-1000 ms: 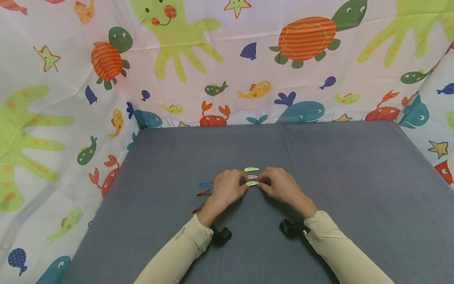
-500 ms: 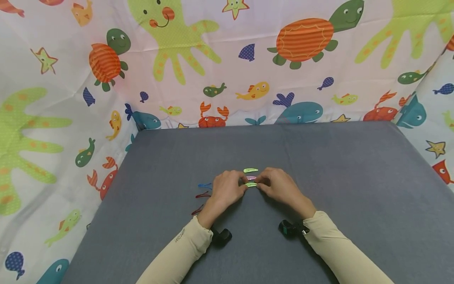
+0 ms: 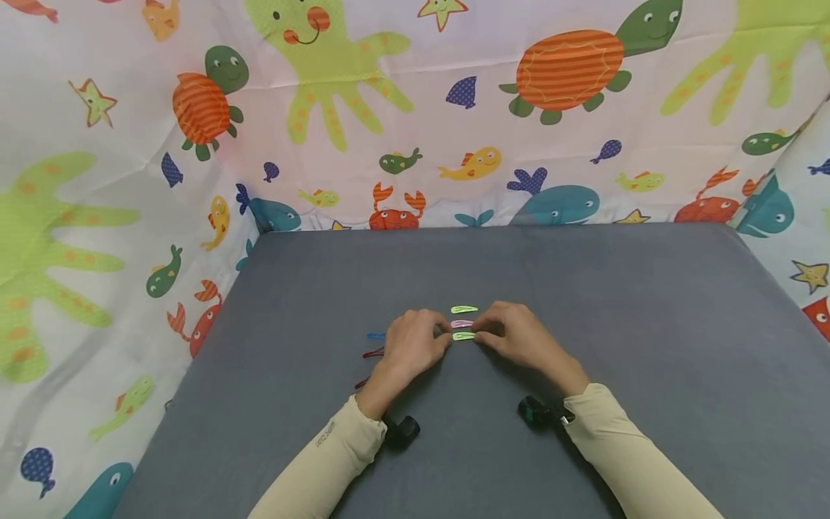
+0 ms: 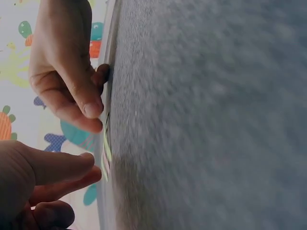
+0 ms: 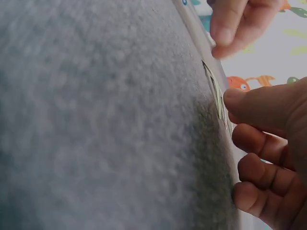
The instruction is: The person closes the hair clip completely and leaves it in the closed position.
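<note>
Three snap hair clips lie roughly parallel on the grey table: a yellow-green clip (image 3: 464, 309) farthest away, a pink clip (image 3: 462, 324) in the middle and a light green clip (image 3: 463, 336) nearest me. My left hand (image 3: 413, 344) is at the left ends of the nearer two, thumb and fingers loosely bent. At their right ends is my right hand (image 3: 525, 339), its thumb tip beside the light green clip (image 5: 217, 93). Neither hand visibly pinches a clip; whether the fingertips touch them is hard to tell.
Left of my left hand lie a blue clip (image 3: 376, 335) and two dark red clips, one red clip (image 3: 372, 353) in front of the blue one and another red clip (image 3: 361, 383) nearer, all partly hidden. A sea-animal patterned cloth (image 3: 428, 187) rises behind the grey table (image 3: 622, 303).
My right hand has shifted slightly to the right, and more of the pink clip shows. The left hand stays almost in place. The head view has shifted a little.
</note>
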